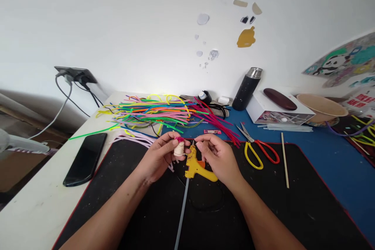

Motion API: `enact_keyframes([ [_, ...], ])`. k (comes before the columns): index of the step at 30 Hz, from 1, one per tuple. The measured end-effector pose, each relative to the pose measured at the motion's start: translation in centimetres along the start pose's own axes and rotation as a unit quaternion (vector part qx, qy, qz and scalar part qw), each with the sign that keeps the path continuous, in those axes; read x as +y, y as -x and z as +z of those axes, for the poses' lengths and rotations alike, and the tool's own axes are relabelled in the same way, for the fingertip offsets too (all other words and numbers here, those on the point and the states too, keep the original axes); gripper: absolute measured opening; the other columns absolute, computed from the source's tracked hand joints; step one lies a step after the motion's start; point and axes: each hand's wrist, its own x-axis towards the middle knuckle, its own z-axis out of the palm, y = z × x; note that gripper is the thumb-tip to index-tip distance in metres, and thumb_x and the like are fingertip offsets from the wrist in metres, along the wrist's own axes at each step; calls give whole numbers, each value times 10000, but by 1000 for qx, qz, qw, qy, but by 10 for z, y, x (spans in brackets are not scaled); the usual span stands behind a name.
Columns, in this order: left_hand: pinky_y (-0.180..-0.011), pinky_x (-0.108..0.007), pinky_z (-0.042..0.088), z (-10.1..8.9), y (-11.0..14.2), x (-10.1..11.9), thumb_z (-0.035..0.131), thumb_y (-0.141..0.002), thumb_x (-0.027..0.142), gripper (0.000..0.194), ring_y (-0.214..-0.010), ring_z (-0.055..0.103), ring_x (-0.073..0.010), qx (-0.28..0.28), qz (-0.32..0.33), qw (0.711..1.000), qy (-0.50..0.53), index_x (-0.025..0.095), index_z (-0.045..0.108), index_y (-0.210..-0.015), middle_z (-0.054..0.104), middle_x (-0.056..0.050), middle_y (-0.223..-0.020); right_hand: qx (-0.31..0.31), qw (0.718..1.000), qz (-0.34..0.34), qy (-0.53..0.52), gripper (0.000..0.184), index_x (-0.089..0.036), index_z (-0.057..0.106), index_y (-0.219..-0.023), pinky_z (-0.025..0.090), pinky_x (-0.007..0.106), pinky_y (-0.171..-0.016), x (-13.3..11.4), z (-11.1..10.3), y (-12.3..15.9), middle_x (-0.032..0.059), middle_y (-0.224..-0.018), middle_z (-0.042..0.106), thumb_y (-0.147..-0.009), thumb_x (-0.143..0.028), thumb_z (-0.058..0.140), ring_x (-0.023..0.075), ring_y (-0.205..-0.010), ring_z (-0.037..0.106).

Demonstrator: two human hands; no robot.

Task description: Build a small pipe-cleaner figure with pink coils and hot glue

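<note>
My left hand (164, 152) is closed around a small cream cylinder (179, 149) with a magenta top, held upright between thumb and fingers. Just right of it, my right hand (218, 154) is closed, its thumb and forefinger drawn together near the nozzle of a yellow glue gun (191, 164). Whatever is between those fingertips is too small to make out. The glue gun lies on the black mat (152, 211), with a long translucent glue stick (183, 211) sticking out of its back toward me.
Colourful pipe cleaners (158, 111) lie heaped behind my hands. Scissors (252, 140) and a wooden stick (284, 160) are to the right. A phone (84, 160) lies left. A black flask (247, 89), a white box (278, 109) and a bowl (320, 105) stand near the wall.
</note>
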Motion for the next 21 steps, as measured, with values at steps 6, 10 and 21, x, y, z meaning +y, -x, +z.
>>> enact_keyframes([
  [6,-615,-230,657,-3,-4,4,923,-798,257,317,-790,817,-210,21,29,999,36,162,694,-996,840,-101,-963,1,992,-32,126,246,-233,771,-1064,461,305,-608,-2,8,6,0,-746,632,-961,-441,689,182,-657,588],
  [10,-603,-217,646,-1,-2,6,936,-776,270,337,-780,815,-201,21,28,998,49,162,695,-985,838,-99,-954,-1,979,-55,195,208,-245,781,-1070,487,313,-661,-13,6,18,27,-849,707,-968,-399,685,196,-729,628],
  [21,-613,-256,635,5,4,2,960,-767,418,421,-668,712,-155,-21,82,995,-53,170,706,-993,769,-28,-787,28,998,-17,59,247,-228,701,-987,492,322,-681,-23,26,10,32,-875,696,-928,-468,707,203,-757,624],
])
